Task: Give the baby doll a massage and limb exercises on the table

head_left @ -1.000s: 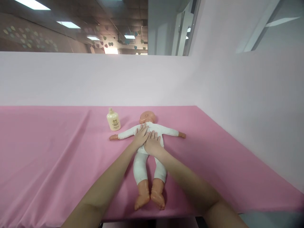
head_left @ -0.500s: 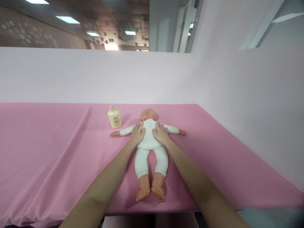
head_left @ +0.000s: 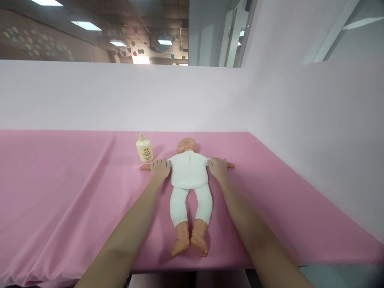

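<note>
A baby doll [head_left: 189,172] in a white top and white leggings lies flat on the pink-covered table, its head [head_left: 186,145] at the far end and its bare feet toward me. Both of its arms stretch out sideways. My left hand [head_left: 161,168] lies over the doll's arm on the left, fingers curled across the sleeve. Over the opposite arm, my right hand [head_left: 218,168] is bent in the same way. Only the doll's small hands stick out past my fingers. My thumbs are mostly hidden.
A pale yellow lotion bottle [head_left: 145,149] stands just beyond the doll's left-side hand. The pink cover [head_left: 60,192] has folds on the left. A white wall [head_left: 120,96] rises behind the table, with a window or mirror [head_left: 96,36] above. Another wall bounds the right.
My hands have moved apart, from the sides of the doll's chest outward onto its two arms, and the fingers have curled over them. Doll and bottle stay in place.
</note>
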{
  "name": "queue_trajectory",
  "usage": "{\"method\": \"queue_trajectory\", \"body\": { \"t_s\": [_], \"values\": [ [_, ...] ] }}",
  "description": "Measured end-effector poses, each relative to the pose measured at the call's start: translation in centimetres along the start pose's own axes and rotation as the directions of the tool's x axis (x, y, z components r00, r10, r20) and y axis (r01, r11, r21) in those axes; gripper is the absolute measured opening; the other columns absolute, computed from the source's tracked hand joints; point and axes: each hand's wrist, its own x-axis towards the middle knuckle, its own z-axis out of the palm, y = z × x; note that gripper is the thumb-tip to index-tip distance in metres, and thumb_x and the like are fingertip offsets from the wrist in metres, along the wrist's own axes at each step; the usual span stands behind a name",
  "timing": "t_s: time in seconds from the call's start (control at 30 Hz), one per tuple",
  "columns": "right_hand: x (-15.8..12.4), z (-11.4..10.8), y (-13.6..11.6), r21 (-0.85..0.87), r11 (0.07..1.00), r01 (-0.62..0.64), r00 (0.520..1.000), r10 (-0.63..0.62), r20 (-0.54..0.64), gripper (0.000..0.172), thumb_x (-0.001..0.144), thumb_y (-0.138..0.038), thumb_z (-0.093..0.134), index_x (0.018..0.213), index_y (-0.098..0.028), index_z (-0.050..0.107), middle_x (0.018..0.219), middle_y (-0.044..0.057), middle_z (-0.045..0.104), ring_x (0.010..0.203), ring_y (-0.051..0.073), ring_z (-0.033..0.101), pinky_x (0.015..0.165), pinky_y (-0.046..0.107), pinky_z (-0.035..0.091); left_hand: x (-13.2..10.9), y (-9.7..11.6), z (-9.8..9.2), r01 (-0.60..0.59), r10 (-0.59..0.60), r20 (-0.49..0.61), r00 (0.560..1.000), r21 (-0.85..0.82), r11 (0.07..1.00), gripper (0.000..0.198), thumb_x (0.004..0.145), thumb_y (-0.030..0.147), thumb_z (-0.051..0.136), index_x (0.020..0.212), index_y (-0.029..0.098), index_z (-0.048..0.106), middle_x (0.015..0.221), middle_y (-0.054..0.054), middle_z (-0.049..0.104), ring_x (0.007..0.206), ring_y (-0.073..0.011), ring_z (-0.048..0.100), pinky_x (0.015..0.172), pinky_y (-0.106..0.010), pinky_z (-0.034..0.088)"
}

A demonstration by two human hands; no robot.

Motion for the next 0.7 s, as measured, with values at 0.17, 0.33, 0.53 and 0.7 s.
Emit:
{"method": "queue_trajectory", "body": {
  "t_s": [0.17, 0.33, 0.53, 0.7],
  "values": [
    [0.0, 0.2, 0.2, 0.015, 1.000, 0.011, 1.000, -0.011, -0.016, 0.045, 0.101, -0.034, 0.029, 0.107, -0.012, 0.068, 0.116, 0.019, 0.069, 0.112, 0.029, 0.058, 0.112, 0.049, 0.018, -0.2, 0.5, -0.9, 0.004, -0.004, 0.036, 0.999, -0.001, 1.000, 0.051, 0.100, 0.040, 0.029, 0.108, 0.010, 0.069, 0.116, -0.019, 0.071, 0.118, -0.0366, 0.058, 0.111, -0.056, 0.025],
    [0.2, 0.7, -1.5, 0.150, 0.985, 0.084, 0.996, -0.088, 0.018, 0.046, 0.104, -0.037, 0.025, 0.129, -0.021, 0.059, 0.133, 0.010, 0.064, 0.126, 0.024, 0.053, 0.117, 0.052, 0.014, -1.2, 2.3, -1.1, -0.038, 0.038, 0.000, 0.999, -0.051, 0.998, 0.052, 0.102, 0.038, 0.025, 0.112, 0.007, 0.065, 0.121, -0.021, 0.068, 0.121, -0.0365, 0.057, 0.113, -0.061, 0.021],
    [0.3, 0.9, -4.0, 0.400, 0.901, 0.168, 0.963, -0.237, 0.128, 0.059, 0.102, -0.047, 0.022, 0.155, -0.021, 0.029, 0.160, 0.010, 0.033, 0.149, 0.023, 0.028, 0.121, 0.045, 0.017, -1.5, 4.6, -0.3, -0.213, 0.224, 0.051, 0.973, -0.162, 0.964, 0.061, 0.101, 0.044, 0.025, 0.151, 0.009, 0.032, 0.157, -0.019, 0.036, 0.147, -0.0309, 0.030, 0.119, -0.056, 0.020],
    [-0.6, -0.1, -6.0, 0.370, 0.901, 0.226, 0.912, -0.329, 0.243, 0.065, 0.100, -0.056, 0.023, 0.158, -0.026, 0.019, 0.167, 0.007, 0.011, 0.154, 0.031, 0.008, 0.121, 0.052, 0.012, -2.2, 6.1, -0.7, -0.345, 0.372, 0.143, 0.917, -0.183, 0.921, 0.064, 0.101, 0.044, 0.020, 0.158, 0.014, 0.019, 0.166, -0.013, 0.012, 0.154, -0.0296, 0.011, 0.120, -0.057, 0.016]
  ]
}}
